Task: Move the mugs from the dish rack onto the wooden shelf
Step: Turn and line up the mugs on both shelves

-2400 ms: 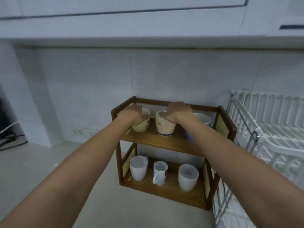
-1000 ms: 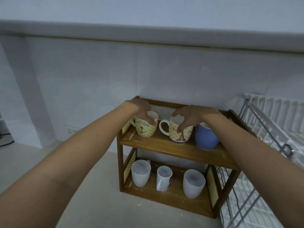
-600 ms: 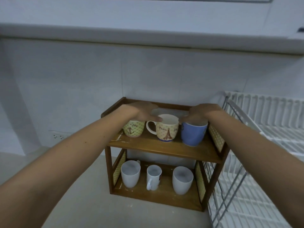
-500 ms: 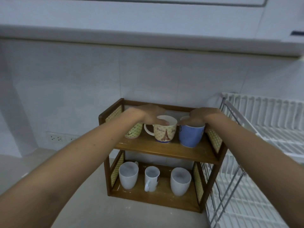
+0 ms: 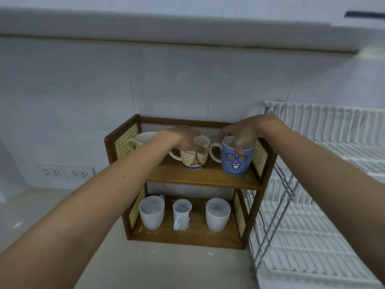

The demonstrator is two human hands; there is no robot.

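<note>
This is a home kitchen, seen at a pale countertop (image 5: 52, 207) backed by a white tiled wall (image 5: 166, 84). On that counter stands a small two-tier wooden shelf (image 5: 205, 178) filled with mugs, three printed ones on its upper board and three white ones on its lower board. Just to the right of the shelf sits a white wire dish rack (image 5: 325, 197), to its left a pair of wall sockets (image 5: 66, 173) sits low in the tiles, and above it runs the underside of a white wall cabinet (image 5: 187, 24).
</note>
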